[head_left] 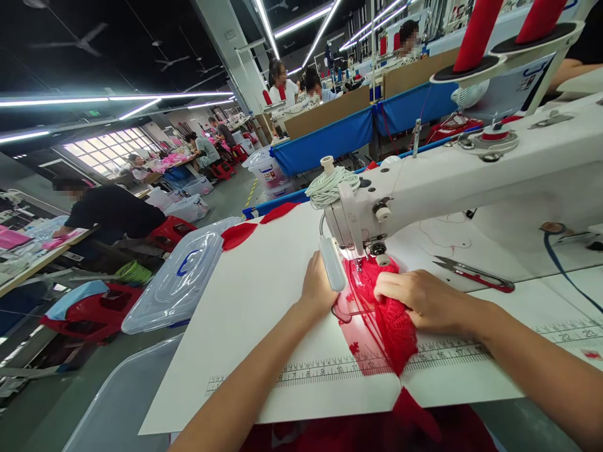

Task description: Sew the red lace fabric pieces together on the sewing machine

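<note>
Red lace fabric (pixel 398 339) lies bunched under the needle and presser foot of a white sewing machine (pixel 438 182), with a sheer pink piece with red flecks (pixel 360 351) beside it. My right hand (pixel 419 298) has its fingers curled onto the lace, just right of the needle. At the left edge of the fabric rests my left hand (pixel 315 289); its fingers are mostly hidden behind a small white lamp (pixel 332 263). A narrow tail of red fabric (pixel 414 414) hangs over the table's front edge.
Red-handled thread snips (pixel 480 276) lie right of my right hand. A printed ruler (pixel 325 373) crosses the white tabletop (pixel 254 314). A strip of red pieces (pixel 240 235) trails off the far-left edge. A lidded plastic bin (pixel 181 282) stands left. Several people work beyond.
</note>
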`<control>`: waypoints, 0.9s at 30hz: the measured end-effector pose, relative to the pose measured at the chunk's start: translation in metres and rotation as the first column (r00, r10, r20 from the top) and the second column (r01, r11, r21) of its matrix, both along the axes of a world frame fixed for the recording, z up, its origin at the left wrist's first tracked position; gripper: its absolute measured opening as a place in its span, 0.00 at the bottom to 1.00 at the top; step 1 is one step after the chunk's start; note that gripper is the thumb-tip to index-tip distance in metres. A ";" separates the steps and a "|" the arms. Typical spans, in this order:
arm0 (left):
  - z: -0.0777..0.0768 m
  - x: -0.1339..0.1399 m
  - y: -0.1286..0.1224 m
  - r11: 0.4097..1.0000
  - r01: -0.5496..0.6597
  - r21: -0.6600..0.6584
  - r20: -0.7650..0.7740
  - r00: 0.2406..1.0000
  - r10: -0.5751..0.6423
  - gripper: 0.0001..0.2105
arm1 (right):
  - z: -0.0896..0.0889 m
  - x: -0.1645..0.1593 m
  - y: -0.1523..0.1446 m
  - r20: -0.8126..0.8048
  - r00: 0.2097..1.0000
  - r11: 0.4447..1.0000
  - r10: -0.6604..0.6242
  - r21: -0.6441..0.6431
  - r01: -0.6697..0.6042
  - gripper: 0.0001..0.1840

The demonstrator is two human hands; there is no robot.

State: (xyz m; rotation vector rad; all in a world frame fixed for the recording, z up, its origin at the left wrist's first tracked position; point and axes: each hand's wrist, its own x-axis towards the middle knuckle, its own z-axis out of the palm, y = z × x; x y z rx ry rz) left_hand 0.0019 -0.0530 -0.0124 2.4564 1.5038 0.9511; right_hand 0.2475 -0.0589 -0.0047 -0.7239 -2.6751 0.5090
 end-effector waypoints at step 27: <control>0.010 0.009 -0.040 0.987 0.161 0.030 -0.446 0.885 -0.131 0.10 | -0.015 -0.005 0.003 -0.194 0.981 0.999 -0.021 0.040 0.030 0.11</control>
